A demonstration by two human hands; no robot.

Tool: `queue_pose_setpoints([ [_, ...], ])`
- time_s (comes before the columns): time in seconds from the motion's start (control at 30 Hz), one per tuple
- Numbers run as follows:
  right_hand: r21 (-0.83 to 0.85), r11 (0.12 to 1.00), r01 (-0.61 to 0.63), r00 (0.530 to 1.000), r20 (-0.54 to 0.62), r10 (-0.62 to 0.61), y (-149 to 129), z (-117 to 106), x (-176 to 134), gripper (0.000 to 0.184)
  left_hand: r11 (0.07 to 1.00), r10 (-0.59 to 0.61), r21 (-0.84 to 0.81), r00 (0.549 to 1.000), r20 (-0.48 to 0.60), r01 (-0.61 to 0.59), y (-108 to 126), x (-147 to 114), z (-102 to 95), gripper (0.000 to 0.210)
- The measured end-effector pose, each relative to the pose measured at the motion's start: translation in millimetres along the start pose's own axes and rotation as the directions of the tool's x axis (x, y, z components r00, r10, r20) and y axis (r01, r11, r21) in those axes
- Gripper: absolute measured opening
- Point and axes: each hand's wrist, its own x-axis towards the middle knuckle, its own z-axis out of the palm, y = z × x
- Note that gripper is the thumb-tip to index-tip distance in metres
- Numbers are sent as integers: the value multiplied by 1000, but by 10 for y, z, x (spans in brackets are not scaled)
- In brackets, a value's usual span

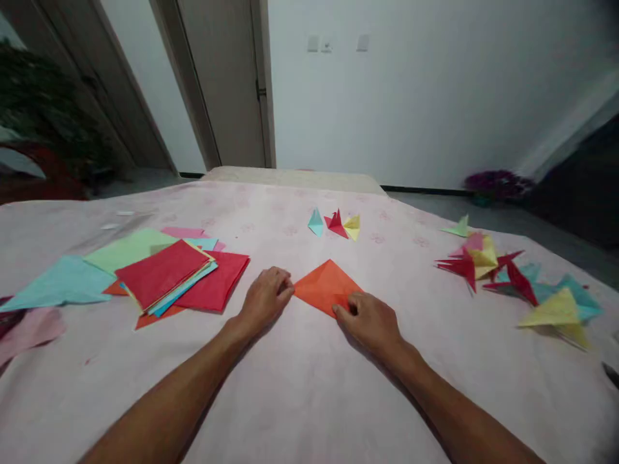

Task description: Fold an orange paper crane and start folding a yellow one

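An orange sheet of origami paper (325, 283) lies like a diamond on the tablecloth, with fold lines across it. My left hand (267, 298) is at its left corner, thumb and fingers drawn together on the tip. Along the lower right edge, my right hand (374, 320) has its fingers curled and pinches the paper, covering that corner. Just beyond the sheet stand small folded paper pieces: a light blue one (316, 223), a red one (336, 224) and a yellow one (353, 227).
To the left is a pile of coloured paper, topped by a red sheet (164, 270), with a green sheet (130, 250) and a light blue sheet (62, 282) beside it. Several folded paper cranes lie at the right, including a yellow one (556, 312). A pale tablecloth (300, 399) covers the table.
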Motion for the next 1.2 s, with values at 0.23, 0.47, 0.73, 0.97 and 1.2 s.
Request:
queue_pose_setpoints([
  [0.23, 51, 998, 30, 995, 94, -35, 67, -48, 43, 47, 1000, 2, -25, 1000, -5, -2, -40, -25, -2, 3],
  [0.47, -45, 998, 42, 998, 55, -39, 53, -33, 26, 41, 1000, -6, 3, 1000, -22, 6, -43, -32, 16, 1],
  [0.73, -94, 992, 82, 996, -22, -84, 150, -7, 12, 27, 994, -34, 101, 999, -30, 37, 11, -35, -7, 2],
  [0.97, -221, 872, 437, 857, -192, -478, 153, -10, -12, 34, 982, -2, 187, 997, -79, 17, 51, -63, -33, 3],
  [1.2, -204, 704, 681, 721, 14, -693, 121, 13, 1, 21, 975, 170, 171, 971, -168, -141, 14, -61, 19, 7],
])
